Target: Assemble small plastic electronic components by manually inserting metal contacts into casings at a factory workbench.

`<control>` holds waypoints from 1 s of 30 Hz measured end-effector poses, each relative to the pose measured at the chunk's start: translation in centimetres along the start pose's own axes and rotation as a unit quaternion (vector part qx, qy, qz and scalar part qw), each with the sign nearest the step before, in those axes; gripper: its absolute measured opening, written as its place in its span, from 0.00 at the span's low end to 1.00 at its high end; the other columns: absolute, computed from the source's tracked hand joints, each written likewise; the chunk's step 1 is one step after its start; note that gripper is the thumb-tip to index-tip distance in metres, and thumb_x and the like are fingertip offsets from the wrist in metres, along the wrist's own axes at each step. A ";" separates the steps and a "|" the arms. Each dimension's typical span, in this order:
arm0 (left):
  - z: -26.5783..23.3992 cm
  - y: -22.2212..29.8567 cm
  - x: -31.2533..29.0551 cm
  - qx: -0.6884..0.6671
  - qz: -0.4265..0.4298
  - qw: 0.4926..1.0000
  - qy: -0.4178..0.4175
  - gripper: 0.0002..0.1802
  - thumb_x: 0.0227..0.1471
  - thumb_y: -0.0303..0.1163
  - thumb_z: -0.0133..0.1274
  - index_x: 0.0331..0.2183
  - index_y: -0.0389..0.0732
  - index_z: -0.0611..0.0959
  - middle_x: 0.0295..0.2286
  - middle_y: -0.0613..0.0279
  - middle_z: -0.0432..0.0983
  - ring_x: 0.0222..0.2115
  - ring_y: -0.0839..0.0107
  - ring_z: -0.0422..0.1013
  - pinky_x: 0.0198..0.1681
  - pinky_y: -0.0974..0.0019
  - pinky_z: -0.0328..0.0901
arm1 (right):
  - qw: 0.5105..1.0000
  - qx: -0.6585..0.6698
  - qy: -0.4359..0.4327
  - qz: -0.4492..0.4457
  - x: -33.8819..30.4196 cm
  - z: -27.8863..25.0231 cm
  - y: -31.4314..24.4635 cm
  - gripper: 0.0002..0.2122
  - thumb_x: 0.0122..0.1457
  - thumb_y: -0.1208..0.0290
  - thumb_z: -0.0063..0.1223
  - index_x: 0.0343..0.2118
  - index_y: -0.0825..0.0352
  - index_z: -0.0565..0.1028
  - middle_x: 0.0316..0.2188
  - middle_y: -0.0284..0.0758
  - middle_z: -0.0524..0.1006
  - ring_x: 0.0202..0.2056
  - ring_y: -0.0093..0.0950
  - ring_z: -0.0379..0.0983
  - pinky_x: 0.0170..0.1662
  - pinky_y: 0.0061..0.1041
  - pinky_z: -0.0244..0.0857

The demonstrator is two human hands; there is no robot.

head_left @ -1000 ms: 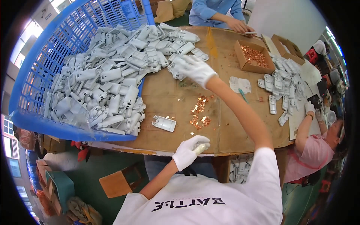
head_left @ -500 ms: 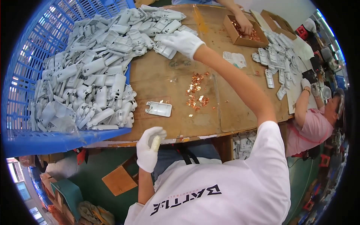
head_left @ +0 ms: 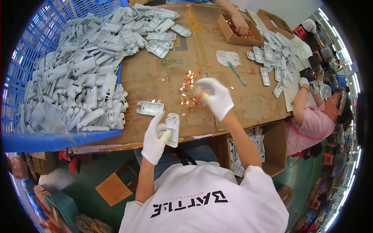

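Note:
In my gloved left hand (head_left: 154, 141) is a white plastic casing (head_left: 173, 128), held upright between thumb and fingers just above the table's near edge. My gloved right hand (head_left: 216, 98) is over the right side of a small heap of copper-coloured metal pieces (head_left: 187, 86). Motion smears its fingers, and whether they hold anything is unclear. Another white casing (head_left: 150, 108) lies hollow side up on the cardboard-covered table (head_left: 147, 83), just beyond my left hand.
At the left, a blue plastic basket (head_left: 77, 141) holds a large pile of white casings. A teal pen (head_left: 236, 73) lies at the right. Beyond it, a co-worker's hand (head_left: 240, 26) reaches into a cardboard box (head_left: 235, 39) of copper pieces. A pink-shirted co-worker (head_left: 311, 120) sits at the right.
My right hand has come back from the casing pile to the copper pieces. A casing is now in my left hand, which has risen slightly. The teal pen has come into sight.

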State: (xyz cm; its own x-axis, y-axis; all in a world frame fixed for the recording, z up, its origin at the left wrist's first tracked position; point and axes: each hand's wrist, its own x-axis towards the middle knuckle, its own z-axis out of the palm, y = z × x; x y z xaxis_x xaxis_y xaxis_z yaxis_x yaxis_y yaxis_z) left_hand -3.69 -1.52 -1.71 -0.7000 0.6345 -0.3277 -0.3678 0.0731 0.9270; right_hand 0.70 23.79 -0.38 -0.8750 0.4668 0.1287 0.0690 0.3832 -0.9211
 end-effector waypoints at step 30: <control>-2.6 -7.0 -13.1 0.145 -0.042 0.966 0.210 0.32 0.43 0.20 0.49 0.54 0.46 0.70 0.44 0.52 0.76 0.48 0.56 0.72 0.51 0.62 0.64 | 0.938 -0.301 -0.107 0.133 7.1 0.9 5.2 0.07 0.46 0.89 0.50 0.26 0.71 0.74 0.17 0.41 0.72 0.17 0.28 0.71 0.20 0.30 0.65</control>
State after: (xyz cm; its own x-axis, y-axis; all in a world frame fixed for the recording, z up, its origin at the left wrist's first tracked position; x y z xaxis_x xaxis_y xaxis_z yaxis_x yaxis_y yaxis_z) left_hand 6.44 -12.37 -4.44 -0.8846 0.2528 -0.3919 -0.2897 0.3607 0.8865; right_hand -5.53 28.39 -4.62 -0.8601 0.4635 -0.2131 0.5006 0.6865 -0.5273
